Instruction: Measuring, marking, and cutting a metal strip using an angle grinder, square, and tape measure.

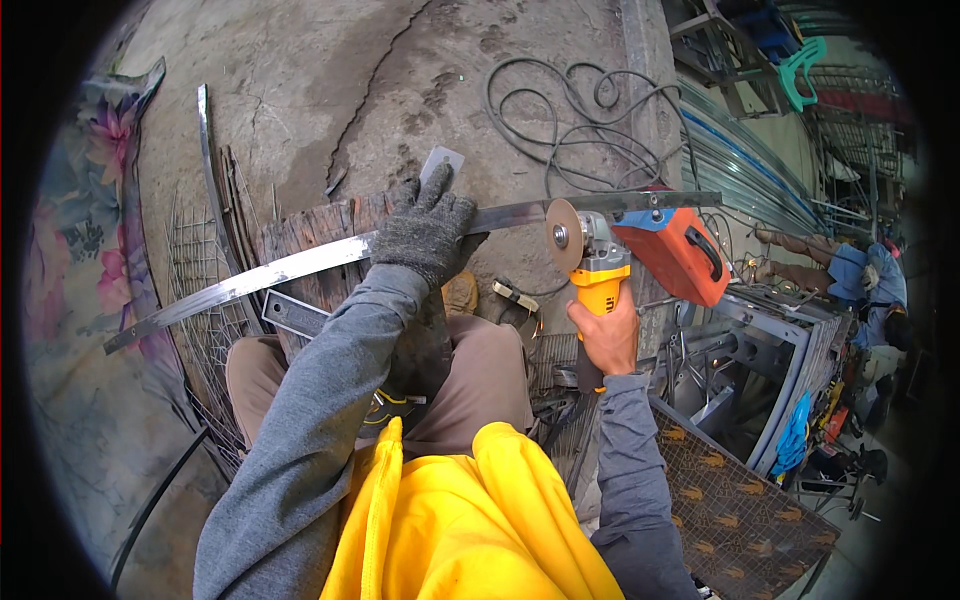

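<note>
My left hand, in a dark grey knitted glove, is closed over a long flat metal bar. Its fingertips reach onto a small light-grey metal plate beyond the bar. Bare, my right hand grips a yellow angle grinder held upright. The grinder's thin brown disc is just on the near side of the bar's right part; whether they touch, I cannot tell. Beneath the bar, left of my gloved hand, lies a rough, dark wooden block.
A black cord coils on the concrete floor. Right of the grinder stands an orange-red case, with a metal frame nearer. Wire mesh and a flowered cloth lie left. A person is at far right.
</note>
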Demonstrator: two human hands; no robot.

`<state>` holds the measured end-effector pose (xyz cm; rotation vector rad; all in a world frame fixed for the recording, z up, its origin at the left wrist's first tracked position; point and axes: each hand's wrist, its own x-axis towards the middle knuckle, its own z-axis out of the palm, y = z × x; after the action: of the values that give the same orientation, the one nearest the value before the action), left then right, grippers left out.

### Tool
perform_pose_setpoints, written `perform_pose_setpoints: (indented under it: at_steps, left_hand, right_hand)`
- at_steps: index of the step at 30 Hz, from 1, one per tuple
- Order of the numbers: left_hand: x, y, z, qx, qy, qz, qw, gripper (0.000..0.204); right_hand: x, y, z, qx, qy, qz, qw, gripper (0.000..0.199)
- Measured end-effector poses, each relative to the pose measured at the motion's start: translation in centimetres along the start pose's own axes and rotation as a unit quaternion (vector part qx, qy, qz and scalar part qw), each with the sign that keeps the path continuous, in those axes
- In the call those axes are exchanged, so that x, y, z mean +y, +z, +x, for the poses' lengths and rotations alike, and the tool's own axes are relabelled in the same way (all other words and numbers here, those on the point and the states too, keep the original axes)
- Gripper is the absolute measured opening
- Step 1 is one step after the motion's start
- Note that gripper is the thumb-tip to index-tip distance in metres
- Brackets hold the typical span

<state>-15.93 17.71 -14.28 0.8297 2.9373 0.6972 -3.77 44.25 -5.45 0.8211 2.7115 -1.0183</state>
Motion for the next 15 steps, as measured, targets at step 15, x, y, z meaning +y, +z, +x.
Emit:
perform_pose_setpoints:
  at_steps: [15]
  left_hand:
    - [0.25, -0.44, 0.01, -0.034, -0.021, -0.011, 0.999, 0.047]
  right_hand:
    - [-0.02, 0.59, 0.92, 0.007, -0.018, 0.001, 1.0, 0.053]
